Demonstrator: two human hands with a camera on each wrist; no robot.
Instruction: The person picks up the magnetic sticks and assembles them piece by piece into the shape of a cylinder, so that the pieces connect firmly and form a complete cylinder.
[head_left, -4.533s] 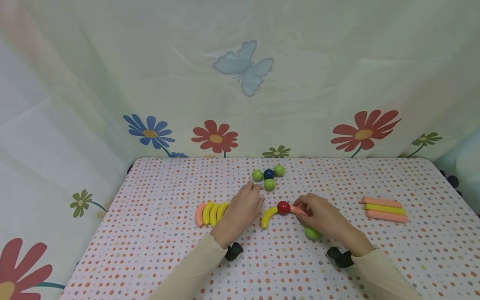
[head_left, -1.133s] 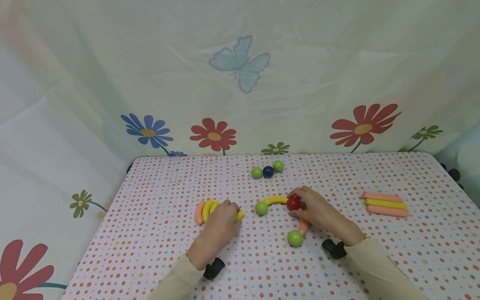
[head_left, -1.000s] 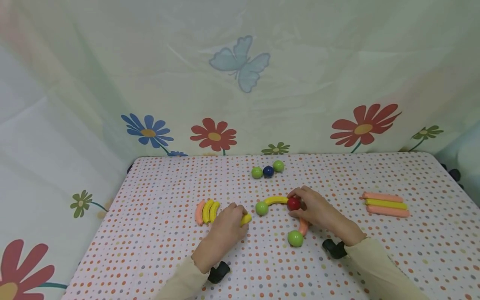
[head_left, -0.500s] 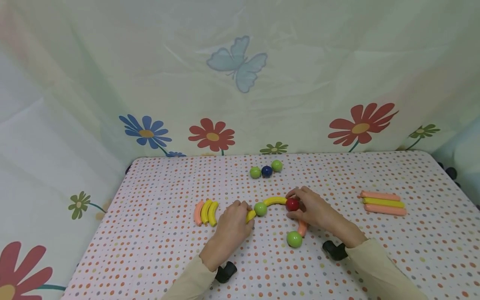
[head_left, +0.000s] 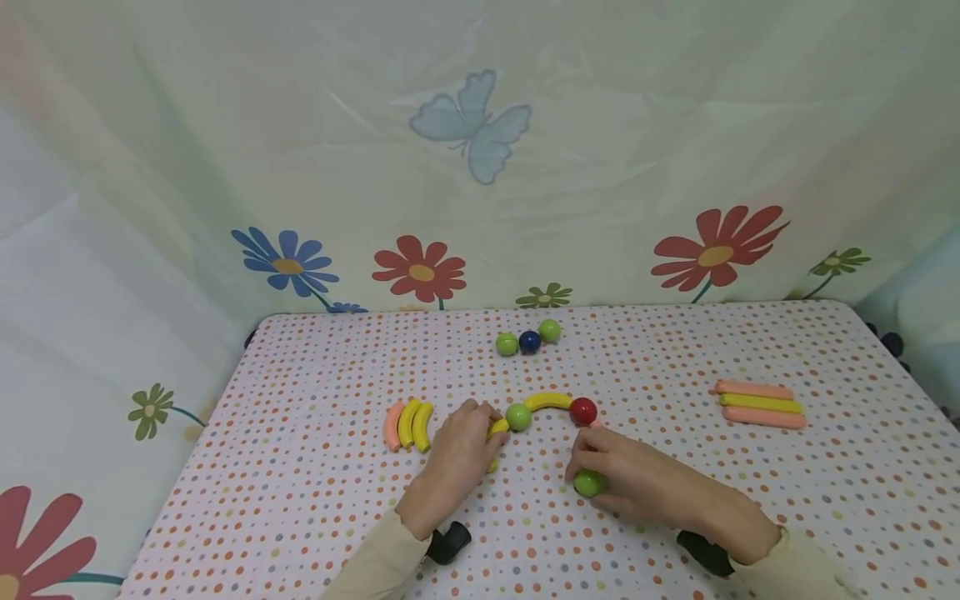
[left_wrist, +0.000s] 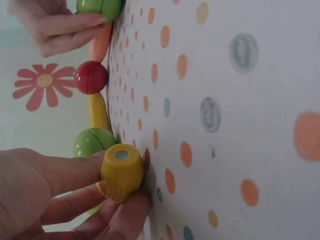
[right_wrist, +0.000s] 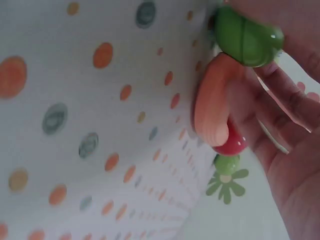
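Observation:
My left hand (head_left: pixel 460 446) pinches a curved yellow magnetic rod (left_wrist: pixel 122 172), a silver disc showing in its near end. The rod's far end meets a green ball (head_left: pixel 518 417). From that ball a second curved yellow rod (head_left: pixel 548 402) runs to a red ball (head_left: pixel 582 411). A curved pink rod (right_wrist: pixel 215 100) leads from the red ball toward another green ball (head_left: pixel 590 482); in the head view the right hand mostly covers this rod. My right hand (head_left: pixel 637 479) grips that nearer green ball, thumb and fingers around its sides.
Left of the left hand lie a curved pink rod (head_left: pixel 393 427) and two curved yellow rods (head_left: pixel 415 425). Two green balls (head_left: pixel 507 343) flank a dark blue ball (head_left: pixel 529 342) at the back. Straight pink and yellow rods (head_left: pixel 761 403) lie at right on the dotted tabletop (head_left: pixel 300 500).
A green ball from the back group joined the chain. My left hand brought a yellow rod from the left row to it. My right hand moved from the red ball to the nearer green ball.

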